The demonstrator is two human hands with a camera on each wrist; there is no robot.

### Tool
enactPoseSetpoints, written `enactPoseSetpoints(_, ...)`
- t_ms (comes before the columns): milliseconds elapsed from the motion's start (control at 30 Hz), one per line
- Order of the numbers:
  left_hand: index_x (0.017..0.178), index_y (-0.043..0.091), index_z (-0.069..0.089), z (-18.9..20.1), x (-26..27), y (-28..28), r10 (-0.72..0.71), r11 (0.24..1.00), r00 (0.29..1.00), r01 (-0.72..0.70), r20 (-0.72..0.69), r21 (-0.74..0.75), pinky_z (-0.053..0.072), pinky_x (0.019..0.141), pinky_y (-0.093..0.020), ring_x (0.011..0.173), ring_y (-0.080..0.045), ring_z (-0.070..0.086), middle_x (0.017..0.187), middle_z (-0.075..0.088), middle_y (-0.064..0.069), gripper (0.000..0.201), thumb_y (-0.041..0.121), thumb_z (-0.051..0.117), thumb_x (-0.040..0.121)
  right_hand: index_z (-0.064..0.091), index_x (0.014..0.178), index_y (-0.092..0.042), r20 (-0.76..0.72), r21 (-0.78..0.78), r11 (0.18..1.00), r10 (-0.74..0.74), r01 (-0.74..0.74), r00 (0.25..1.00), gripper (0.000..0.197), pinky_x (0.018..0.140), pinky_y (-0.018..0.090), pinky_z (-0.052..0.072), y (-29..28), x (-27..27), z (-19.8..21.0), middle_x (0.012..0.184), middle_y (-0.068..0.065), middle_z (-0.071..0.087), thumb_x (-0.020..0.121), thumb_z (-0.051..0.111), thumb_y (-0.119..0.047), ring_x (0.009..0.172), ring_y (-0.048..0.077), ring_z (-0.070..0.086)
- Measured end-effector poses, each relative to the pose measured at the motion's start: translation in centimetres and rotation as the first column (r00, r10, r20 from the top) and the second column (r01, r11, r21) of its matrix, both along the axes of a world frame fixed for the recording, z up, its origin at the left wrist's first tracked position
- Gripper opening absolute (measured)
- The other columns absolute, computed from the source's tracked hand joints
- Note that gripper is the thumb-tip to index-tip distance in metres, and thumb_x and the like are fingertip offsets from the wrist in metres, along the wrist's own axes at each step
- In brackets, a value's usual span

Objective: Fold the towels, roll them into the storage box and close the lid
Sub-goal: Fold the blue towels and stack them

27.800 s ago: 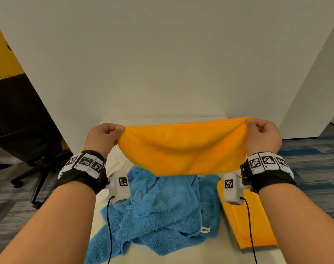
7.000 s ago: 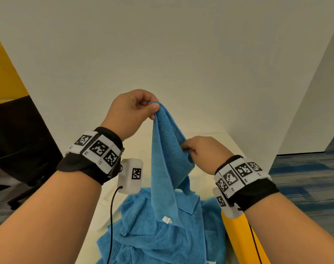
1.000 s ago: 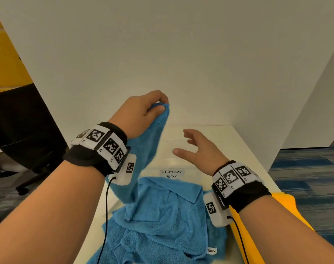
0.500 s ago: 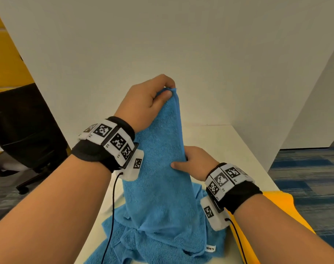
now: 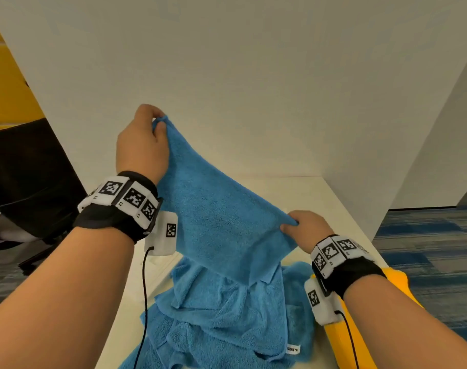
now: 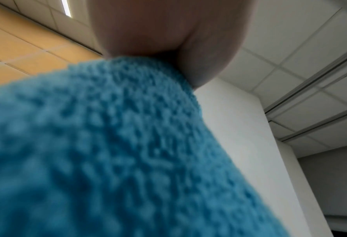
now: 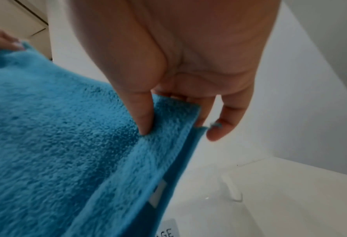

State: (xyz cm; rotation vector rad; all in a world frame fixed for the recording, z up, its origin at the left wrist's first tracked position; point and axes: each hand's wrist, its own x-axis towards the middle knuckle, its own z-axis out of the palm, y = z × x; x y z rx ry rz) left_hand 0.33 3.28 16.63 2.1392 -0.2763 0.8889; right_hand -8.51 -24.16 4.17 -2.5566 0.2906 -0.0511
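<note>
Since half a second ago, the blue towel (image 5: 221,222) is spread wider; its corners are pinched by the left hand (image 5: 140,145) and right hand (image 5: 304,229) above the table (image 5: 333,203).

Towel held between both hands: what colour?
Blue; the towel, pinched by the left hand and right hand, shows best in the head view.

A blue towel (image 6: 107,152), blurred and very close, fills the lower left of the left wrist view. At its top the left hand (image 6: 168,32) pinches the cloth. Behind them are a white wall panel (image 6: 239,128), an orange wall (image 6: 26,52) and grey ceiling tiles (image 6: 310,56).
</note>
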Motion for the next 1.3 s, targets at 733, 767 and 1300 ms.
enactPoseSetpoints(733, 0.087, 0.026, 0.070, -5.4, -3.2, -6.2, -0.331, 0.687, 0.735, 0.617, -0.592, 0.383, 0.041, 0.067, -0.019, 0.077, -0.009, 0.056, 0.081, 0.064, 0.009, 0.014, 0.040, 0.065, 0.087, 0.061, 0.093, -0.029, 0.330, 0.251, 0.956, 0.063, -0.152, 0.942, 0.021, 0.059, 0.016, 0.039, 3.5, -0.4, 4.6, 0.087, -0.007, 0.063, 0.078, 0.075, -0.032, 0.073, 0.002, 0.055)
enactPoseSetpoints(767, 0.087, 0.025, 0.070, -5.4, -3.1, -6.1, -0.331, 0.689, 0.744, 0.611, -0.581, 0.390, 0.041, 0.067, -0.021, 0.077, -0.011, 0.056, 0.081, 0.065, 0.007, 0.014, 0.037, 0.064, 0.089, 0.059, 0.096, -0.028, 0.339, 0.265, 0.952, 0.056, -0.152, 0.939, 0.023, 0.060, 0.017, 0.039, 3.4, -0.5, 4.5, 0.088, -0.008, 0.062, 0.079, 0.075, -0.031, 0.073, 0.001, 0.055)
enactPoseSetpoints(1300, 0.094, 0.022, 0.070, -2.9, -1.9, -3.4, -0.364, 0.751, 0.803, 0.553, -0.472, 0.360, 0.045, 0.080, -0.028, 0.089, -0.013, 0.059, 0.094, 0.068, 0.005, 0.013, 0.029, 0.060, 0.092, 0.045, 0.131, -0.015, -0.130, 0.645, 0.760, 0.003, 0.082, 0.991, 0.036, 0.087, 0.037, 0.049, 2.2, -0.3, -0.4, 0.121, 0.005, 0.059, 0.097, 0.052, -0.020, 0.107, 0.021, 0.060)
